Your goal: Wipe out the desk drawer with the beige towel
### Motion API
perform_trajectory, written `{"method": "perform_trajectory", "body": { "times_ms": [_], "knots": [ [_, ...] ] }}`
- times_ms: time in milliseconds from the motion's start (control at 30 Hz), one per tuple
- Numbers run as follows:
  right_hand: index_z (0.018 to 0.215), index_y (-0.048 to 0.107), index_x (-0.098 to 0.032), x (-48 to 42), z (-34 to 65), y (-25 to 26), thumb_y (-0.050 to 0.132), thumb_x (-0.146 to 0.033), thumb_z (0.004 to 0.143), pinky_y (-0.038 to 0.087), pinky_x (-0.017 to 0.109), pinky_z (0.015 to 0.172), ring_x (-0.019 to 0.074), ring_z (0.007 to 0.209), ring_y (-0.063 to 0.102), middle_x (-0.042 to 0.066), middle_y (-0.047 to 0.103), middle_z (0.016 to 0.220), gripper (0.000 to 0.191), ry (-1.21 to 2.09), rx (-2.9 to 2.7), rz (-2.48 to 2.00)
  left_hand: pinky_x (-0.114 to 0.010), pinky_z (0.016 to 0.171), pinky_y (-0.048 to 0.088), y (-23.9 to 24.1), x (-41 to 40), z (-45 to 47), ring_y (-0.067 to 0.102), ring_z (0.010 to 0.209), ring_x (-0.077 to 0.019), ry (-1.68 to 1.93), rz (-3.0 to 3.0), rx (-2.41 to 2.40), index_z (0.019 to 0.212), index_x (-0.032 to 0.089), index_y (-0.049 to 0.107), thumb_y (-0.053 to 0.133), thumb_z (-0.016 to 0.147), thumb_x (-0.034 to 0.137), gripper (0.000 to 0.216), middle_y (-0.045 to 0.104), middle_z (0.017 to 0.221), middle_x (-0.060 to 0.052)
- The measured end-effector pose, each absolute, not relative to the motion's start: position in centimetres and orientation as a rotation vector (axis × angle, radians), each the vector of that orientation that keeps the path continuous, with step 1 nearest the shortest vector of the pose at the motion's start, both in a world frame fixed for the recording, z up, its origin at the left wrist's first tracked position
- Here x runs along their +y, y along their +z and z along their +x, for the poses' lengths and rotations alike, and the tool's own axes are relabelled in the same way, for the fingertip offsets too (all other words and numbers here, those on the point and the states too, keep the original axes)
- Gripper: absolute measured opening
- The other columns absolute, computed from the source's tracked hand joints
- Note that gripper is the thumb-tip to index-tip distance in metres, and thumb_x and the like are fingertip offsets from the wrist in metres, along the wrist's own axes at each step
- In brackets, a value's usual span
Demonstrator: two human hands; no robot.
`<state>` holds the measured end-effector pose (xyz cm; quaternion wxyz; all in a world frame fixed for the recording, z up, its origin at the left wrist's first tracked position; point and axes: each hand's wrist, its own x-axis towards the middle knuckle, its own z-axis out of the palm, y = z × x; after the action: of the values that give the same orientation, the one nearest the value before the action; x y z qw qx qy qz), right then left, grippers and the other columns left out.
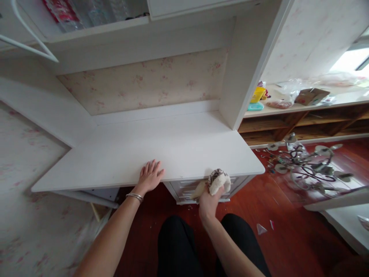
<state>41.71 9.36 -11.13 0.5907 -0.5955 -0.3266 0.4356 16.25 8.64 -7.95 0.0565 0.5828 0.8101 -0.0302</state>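
Note:
A white desk [184, 150] with an upper hutch stretches in front of me. My left hand [150, 176] lies flat on its front edge, fingers spread and holding nothing; a bracelet circles that wrist. In my right hand [210, 200] is a bunched cleaning cloth [219, 181], cream with a dark patterned part. The cloth is at the desk's front edge, above the white drawer unit [184, 188] below. Part of it hangs to the left of my hand, and my fingertips are mostly hidden behind it.
Plastic bottles [95, 11] stand in the open hutch shelf overhead. At right, a low wooden shelf unit [300, 119] carries a yellow container [257, 94], bags and a cardboard box [311, 96]. A chandelier [305, 165] lies on the red floor [245, 219] among scraps.

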Motion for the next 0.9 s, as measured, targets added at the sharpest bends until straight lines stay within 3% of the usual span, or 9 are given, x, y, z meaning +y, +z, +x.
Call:
{"method": "perform_trajectory", "body": {
  "times_ms": [267,367,600,733,900],
  "knots": [
    [0.144,0.026,-0.028,4.5,32.7,-12.3,0.06,-0.032,0.082,0.034,0.032,0.108,0.0163,0.124,0.047,0.004,0.045,0.142,0.071,1.429,-0.593,-1.195,-0.053,0.115,0.016,-8.0,8.6,16.4,0.015,0.145,-0.0317,-0.07,1.788,2.472,0.15,0.027,0.026,0.018,0.094,0.06,0.065,0.018,0.159,-0.005],
    [0.141,0.032,-0.024,3.9,30.2,-13.7,0.061,-0.031,0.081,0.035,0.033,0.108,0.0167,0.123,0.049,0.006,0.047,0.141,0.067,1.506,-0.524,-1.195,-0.052,0.115,0.017,-7.9,8.6,16.3,0.015,0.145,-0.0311,-0.075,1.776,2.47,0.15,0.027,0.027,0.018,0.094,0.061,0.066,0.019,0.159,-0.005],
    [0.117,0.054,-0.022,5.8,30.5,-15.9,0.065,-0.02,0.071,0.053,0.033,0.086,0.0172,0.092,0.065,0.002,0.069,0.103,0.047,1.662,-0.112,-1.12,-0.052,0.115,0.018,-7.9,8.6,16.4,0.018,0.145,-0.0308,-0.054,1.776,2.487,0.149,0.029,0.028,0.019,0.094,0.06,0.064,0.02,0.159,-0.004],
    [0.106,0.054,-0.022,8.0,33.2,-18.6,0.059,-0.008,0.065,0.057,0.037,0.075,0.018,0.072,0.068,-0.003,0.069,0.077,0.043,1.683,0.147,-1.249,-0.051,0.115,0.019,-7.8,8.4,16.7,0.019,0.144,-0.0306,-0.035,1.806,2.504,0.148,0.028,0.031,0.021,0.094,0.059,0.063,0.023,0.158,-0.004],
    [0.099,0.056,-0.02,10.8,38.6,-21.7,0.054,-0.007,0.07,0.057,0.04,0.076,0.0178,0.069,0.069,-0.004,0.068,0.068,0.032,1.686,0.192,-1.297,-0.051,0.115,0.02,-7.8,8.3,16.8,0.021,0.144,-0.0302,-0.028,1.804,2.516,0.148,0.028,0.032,0.021,0.095,0.059,0.063,0.025,0.157,-0.004]
  ]
}}
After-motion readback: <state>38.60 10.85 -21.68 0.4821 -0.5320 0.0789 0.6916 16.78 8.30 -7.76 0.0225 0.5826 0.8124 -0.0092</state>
